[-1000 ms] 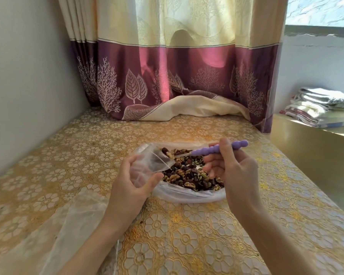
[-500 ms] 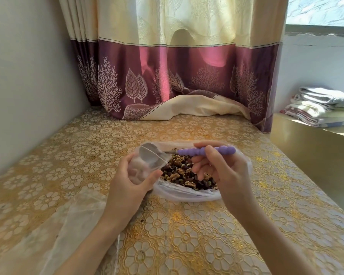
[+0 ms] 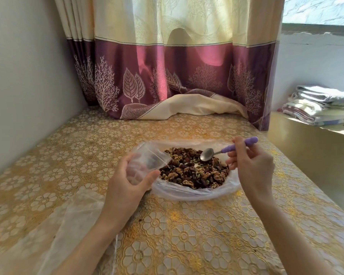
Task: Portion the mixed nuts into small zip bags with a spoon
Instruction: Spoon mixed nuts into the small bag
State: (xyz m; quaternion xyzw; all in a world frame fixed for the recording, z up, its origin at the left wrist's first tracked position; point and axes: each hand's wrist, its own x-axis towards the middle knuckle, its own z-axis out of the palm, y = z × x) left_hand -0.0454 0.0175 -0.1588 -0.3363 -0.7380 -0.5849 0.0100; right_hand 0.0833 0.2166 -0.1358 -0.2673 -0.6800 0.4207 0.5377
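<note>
Beyond both hands, a purple and cream curtain (image 3: 167, 66) hangs to the tabletop, its hem bunched on the gold floral tablecloth (image 3: 187, 235) that spreads under everything. Off to the right of the right hand, well apart, folded towels (image 3: 322, 104) sit stacked on a ledge. Nearer the person than the left hand, a sheet of clear plastic (image 3: 54, 229) lies flat on the cloth, reaching under the left forearm. Between the two hands rests a wide clear bag (image 3: 195, 192), rolled open, with the mixed nuts (image 3: 195, 169) heaped inside it. The left hand (image 3: 125, 187) is curled round a small zip bag (image 3: 145, 163), thumb on the near side and fingers behind, holding it with its mouth tipped toward the heap, just beside the big bag's left rim; whether anything lies in the small bag is hard to say through the creased plastic. The right hand (image 3: 252, 165) pinches the purple handle of a spoon (image 3: 220, 152) between thumb and fingertips, other fingers loosely bent below. Its metal bowl points left, away from that hand, empty, over the far right part of the nuts and seemingly just above them.
</note>
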